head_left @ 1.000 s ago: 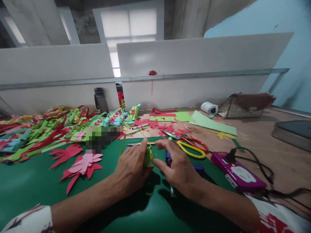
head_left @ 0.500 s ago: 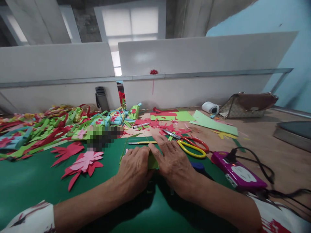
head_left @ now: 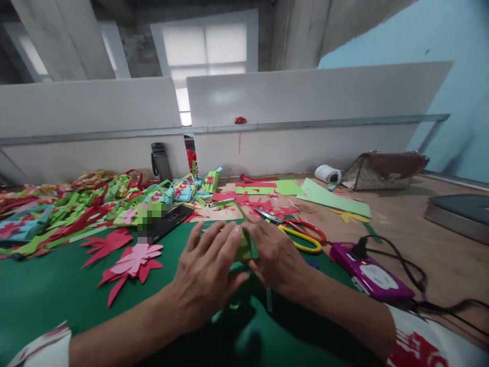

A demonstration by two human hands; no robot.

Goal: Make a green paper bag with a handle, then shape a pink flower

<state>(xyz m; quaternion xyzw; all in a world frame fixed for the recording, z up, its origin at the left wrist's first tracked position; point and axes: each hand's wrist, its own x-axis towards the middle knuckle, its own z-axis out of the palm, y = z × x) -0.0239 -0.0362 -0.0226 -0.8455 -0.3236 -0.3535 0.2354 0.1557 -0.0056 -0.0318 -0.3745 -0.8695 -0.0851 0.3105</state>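
Observation:
A small light-green craft bag (head_left: 244, 248) with a thin strip handle is between my hands above the green mat, mostly covered by fingers. My left hand (head_left: 210, 275) lies over its left side, fingers long and close together, thumb bent beneath near the bag's lower edge. On the other side my right hand (head_left: 278, 255) is closed around it, its fingertips partly hidden. Just right of that hand lie scissors (head_left: 301, 239) with red and yellow handles. Under the hands, a clear thin stick (head_left: 269, 299) rests on the mat. Pink and red flower cut-outs (head_left: 135, 262) lie to the left.
A heap of colourful strips and small bags (head_left: 76, 204) covers the back left, near a black phone (head_left: 171, 223) and a dark bottle (head_left: 160, 160). On the right are a purple power strip (head_left: 372, 272) with cables, green sheets (head_left: 336, 199) and a handbag (head_left: 385, 171).
My left hand's fingers have straightened from a curled grip and now stretch over the bag. The bag has turned, and its handle leans differently. My right hand has shifted slightly lower.

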